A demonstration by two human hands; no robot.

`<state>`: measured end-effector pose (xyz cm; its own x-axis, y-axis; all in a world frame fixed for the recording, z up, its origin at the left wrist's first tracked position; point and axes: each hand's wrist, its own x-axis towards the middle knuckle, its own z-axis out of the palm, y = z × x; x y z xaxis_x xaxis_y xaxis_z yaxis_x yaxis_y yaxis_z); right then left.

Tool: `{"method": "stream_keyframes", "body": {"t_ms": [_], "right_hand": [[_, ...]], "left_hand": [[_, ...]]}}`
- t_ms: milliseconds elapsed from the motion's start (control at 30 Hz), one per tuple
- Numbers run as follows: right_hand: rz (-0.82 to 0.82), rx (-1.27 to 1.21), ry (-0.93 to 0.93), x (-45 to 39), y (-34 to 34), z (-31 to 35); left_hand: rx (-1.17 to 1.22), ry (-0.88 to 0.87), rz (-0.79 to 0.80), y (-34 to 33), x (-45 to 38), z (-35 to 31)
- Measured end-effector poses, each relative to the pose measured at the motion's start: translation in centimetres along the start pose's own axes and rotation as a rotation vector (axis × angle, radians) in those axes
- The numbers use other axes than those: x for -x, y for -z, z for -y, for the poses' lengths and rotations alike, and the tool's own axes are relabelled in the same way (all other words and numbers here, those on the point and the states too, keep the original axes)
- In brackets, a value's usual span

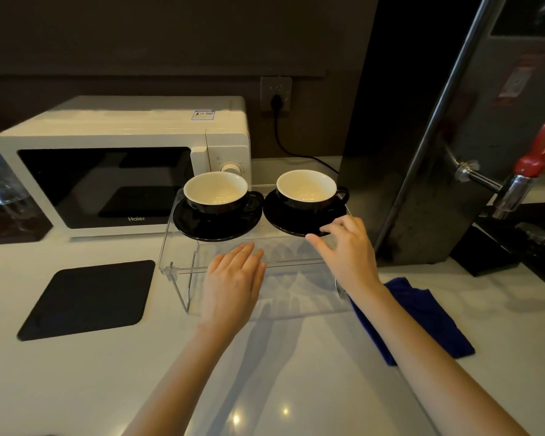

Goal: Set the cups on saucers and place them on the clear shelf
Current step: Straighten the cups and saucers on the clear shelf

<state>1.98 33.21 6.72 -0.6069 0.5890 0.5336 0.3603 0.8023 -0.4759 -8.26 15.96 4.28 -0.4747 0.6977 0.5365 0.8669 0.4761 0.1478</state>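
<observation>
Two black cups with white insides stand on black saucers on top of the clear shelf (183, 265). The left cup (216, 191) rests on the left saucer (199, 229), the right cup (306, 190) on the right saucer (283, 221). Both handles point right. My left hand (233, 284) lies flat, palm down, at the shelf's front edge, holding nothing. My right hand (346, 247) hovers with fingers spread at the near rim of the right saucer; its fingertips are at or just off that rim.
A white microwave (123, 143) stands behind the shelf on the left. A black mat (88, 298) lies on the white counter to the left, a blue cloth (422, 316) to the right. A steel water boiler with a red-handled tap (516, 184) rises at the right.
</observation>
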Motion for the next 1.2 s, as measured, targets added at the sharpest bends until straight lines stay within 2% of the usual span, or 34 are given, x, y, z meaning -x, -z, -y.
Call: {"method": "stream_keyframes", "body": {"t_ms": [367, 533, 667, 833, 1000, 1200], "right_hand": [[-0.041, -0.045, -0.072, 0.3, -0.7, 0.6], [-0.004, 0.015, -0.076, 0.2, -0.3, 1.1], [-0.005, -0.030, 0.065, 0.6, -1.0, 3.1], [0.099, -0.052, 0.271, 0.2, -2.7, 6.6], [0.119, 0.009, 0.260, -0.9, -4.6, 8.4], [0.094, 0.015, 0.190, -1.7, -5.2, 8.6]], "left_hand": [[0.015, 0.009, 0.013, 0.1, 0.0, 0.0], [0.083, 0.013, 0.058, 0.4, -0.1, 0.4], [0.233, 0.056, 0.022, 1.1, 0.2, 1.5], [0.158, 0.083, -0.013, 2.2, 1.7, 3.4], [0.128, 0.072, -0.002, 2.2, 2.1, 4.0], [0.165, 0.108, -0.065, 1.5, 2.2, 4.1]]}}
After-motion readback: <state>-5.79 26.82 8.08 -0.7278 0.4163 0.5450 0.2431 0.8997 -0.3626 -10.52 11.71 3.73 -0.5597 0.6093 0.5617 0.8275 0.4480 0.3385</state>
